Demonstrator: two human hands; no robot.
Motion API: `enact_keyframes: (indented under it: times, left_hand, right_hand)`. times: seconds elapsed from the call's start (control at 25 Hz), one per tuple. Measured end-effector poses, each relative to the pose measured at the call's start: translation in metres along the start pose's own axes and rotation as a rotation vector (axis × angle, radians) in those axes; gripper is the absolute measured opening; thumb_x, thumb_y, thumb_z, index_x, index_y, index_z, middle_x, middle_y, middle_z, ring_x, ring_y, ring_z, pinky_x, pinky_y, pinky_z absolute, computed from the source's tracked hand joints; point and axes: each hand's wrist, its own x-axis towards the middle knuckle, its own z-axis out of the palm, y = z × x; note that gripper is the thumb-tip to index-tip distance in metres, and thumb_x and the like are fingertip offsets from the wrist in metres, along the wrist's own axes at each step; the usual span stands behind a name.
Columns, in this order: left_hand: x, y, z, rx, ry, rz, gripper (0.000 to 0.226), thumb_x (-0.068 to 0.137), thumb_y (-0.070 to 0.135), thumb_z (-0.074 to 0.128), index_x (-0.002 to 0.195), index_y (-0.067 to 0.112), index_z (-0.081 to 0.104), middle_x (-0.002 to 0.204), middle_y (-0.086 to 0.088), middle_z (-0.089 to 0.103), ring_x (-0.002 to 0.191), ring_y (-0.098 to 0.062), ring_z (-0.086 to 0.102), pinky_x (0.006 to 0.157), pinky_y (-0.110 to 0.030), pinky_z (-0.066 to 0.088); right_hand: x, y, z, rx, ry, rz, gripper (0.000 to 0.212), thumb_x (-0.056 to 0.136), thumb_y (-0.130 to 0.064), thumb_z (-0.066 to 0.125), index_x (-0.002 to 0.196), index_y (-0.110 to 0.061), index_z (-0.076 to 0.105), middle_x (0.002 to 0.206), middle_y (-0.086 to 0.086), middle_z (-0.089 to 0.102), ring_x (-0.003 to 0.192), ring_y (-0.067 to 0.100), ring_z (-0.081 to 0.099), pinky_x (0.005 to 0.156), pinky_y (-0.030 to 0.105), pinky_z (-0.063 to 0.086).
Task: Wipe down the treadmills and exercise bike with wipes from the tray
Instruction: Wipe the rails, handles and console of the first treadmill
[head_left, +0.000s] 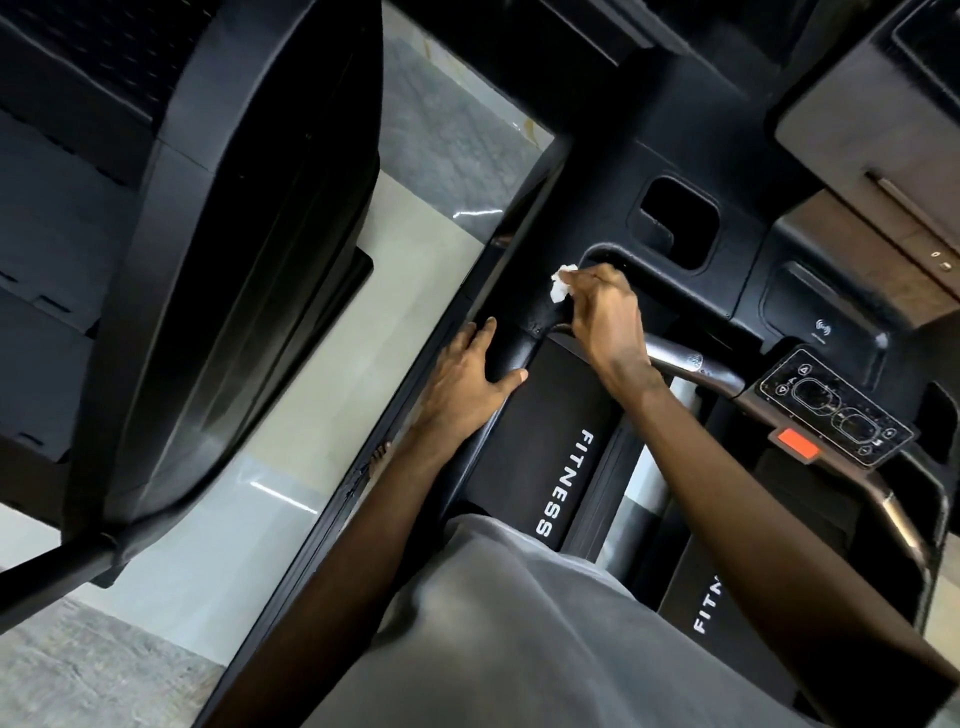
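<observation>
A second black machine (234, 234) fills the space far left of the handrail (511, 353), with a strip of pale glossy floor (415, 244) between the two. The handrail belongs to the treadmill (550, 415) under the person, whose motor cover, lettered FITNESS, lies just right of the rail. A grey shirt (519, 623) shows below the rail. Well right of the rail sits a control panel (831, 410) with arrow buttons and a red tab (797, 444), and a dark cup recess (675, 223) lies up and to the right. The left hand (467, 379) grips the handrail, fingers over its far side and thumb on the near side. The right hand (605, 317) pinches a crumpled white wipe (560, 291) in curled fingers, pressing it on the rail's upper end where it meets the console.
</observation>
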Motion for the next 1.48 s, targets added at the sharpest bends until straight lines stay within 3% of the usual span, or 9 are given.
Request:
enact_keyframes:
  times: [0.16,0.36,0.6,0.72,0.84,1.0,1.16,1.32,1.48]
  left_hand:
    - [0.004,0.005,0.001,0.022,0.041,0.000,0.084,0.088,0.051,0.070,0.158,0.027,0.030,0.163,-0.004,0.029,0.148,-0.024,0.030,0.118,-0.035,0.029]
    - [0.008,0.008,0.002,0.073,0.071,-0.012,0.083,0.086,0.053,0.069,0.157,0.028,0.033,0.160,-0.004,0.036,0.144,-0.024,0.037,0.115,-0.035,0.032]
    - [0.028,0.028,0.009,0.108,0.102,-0.014,0.082,0.087,0.054,0.068,0.155,0.019,0.036,0.157,-0.003,0.040,0.142,-0.024,0.041,0.113,-0.037,0.038]
    - [0.040,0.037,0.012,0.135,0.126,-0.027,0.086,0.088,0.054,0.068,0.157,0.016,0.031,0.161,-0.002,0.034,0.147,-0.021,0.033,0.118,-0.034,0.031]
    - [0.050,0.057,0.018,0.137,0.149,-0.056,0.085,0.089,0.054,0.067,0.156,0.015,0.033,0.162,-0.002,0.033,0.148,-0.019,0.031,0.117,-0.031,0.029]
    - [0.066,0.069,0.020,0.105,0.198,-0.096,0.083,0.087,0.059,0.067,0.153,0.017,0.041,0.157,-0.001,0.042,0.143,-0.020,0.041,0.115,-0.032,0.035]
    - [0.070,0.076,0.023,0.082,0.232,-0.131,0.082,0.084,0.060,0.070,0.150,0.019,0.045,0.151,0.000,0.050,0.137,-0.022,0.048,0.112,-0.035,0.041]
    - [0.071,0.081,0.021,0.085,0.244,-0.126,0.082,0.083,0.058,0.073,0.149,0.018,0.046,0.149,-0.001,0.052,0.136,-0.021,0.049,0.111,-0.035,0.042]
    - [0.080,0.085,0.018,0.101,0.236,-0.116,0.074,0.085,0.053,0.074,0.146,0.018,0.050,0.144,-0.003,0.056,0.132,-0.023,0.053,0.106,-0.034,0.044]
  right_hand:
    - [-0.035,-0.004,0.011,-0.034,-0.052,-0.158,0.036,0.094,0.003,0.054,0.125,-0.009,0.069,0.119,0.006,0.067,0.111,0.024,0.061,0.096,0.033,0.053]
    - [-0.010,0.007,0.005,0.042,0.023,-0.012,0.036,0.096,0.001,0.053,0.126,-0.010,0.069,0.121,0.005,0.066,0.117,0.022,0.059,0.101,0.036,0.051]
    - [0.013,0.021,0.001,-0.176,-0.119,-0.188,0.052,0.096,-0.006,0.045,0.148,-0.006,0.046,0.154,0.007,0.045,0.142,0.021,0.041,0.119,0.035,0.032]
    - [0.036,0.047,-0.008,-0.220,-0.157,-0.101,0.057,0.102,-0.018,0.035,0.156,-0.001,0.026,0.164,0.013,0.023,0.152,0.025,0.023,0.125,0.038,0.017]
    - [0.042,0.053,-0.005,-0.202,-0.268,-0.168,0.064,0.107,-0.039,0.026,0.158,-0.002,0.012,0.167,0.011,0.006,0.155,0.022,0.004,0.127,0.039,0.006]
    - [0.051,0.063,-0.007,-0.211,-0.280,-0.237,0.075,0.104,-0.056,0.018,0.160,-0.007,0.006,0.168,0.007,0.000,0.155,0.017,-0.003,0.124,0.038,-0.006]
    - [0.047,0.090,-0.019,-0.196,-0.238,-0.104,0.080,0.102,-0.060,0.014,0.159,-0.006,0.000,0.168,0.010,-0.004,0.155,0.021,-0.005,0.124,0.040,-0.008]
    - [0.064,0.064,-0.008,-0.161,-0.311,-0.195,0.081,0.102,-0.061,0.014,0.159,-0.005,-0.003,0.167,0.009,-0.007,0.154,0.020,-0.009,0.125,0.038,-0.007]
    - [0.061,0.077,-0.016,-0.157,-0.268,-0.136,0.077,0.103,-0.059,0.013,0.160,-0.009,0.000,0.168,0.006,-0.005,0.155,0.017,-0.006,0.125,0.039,-0.006]
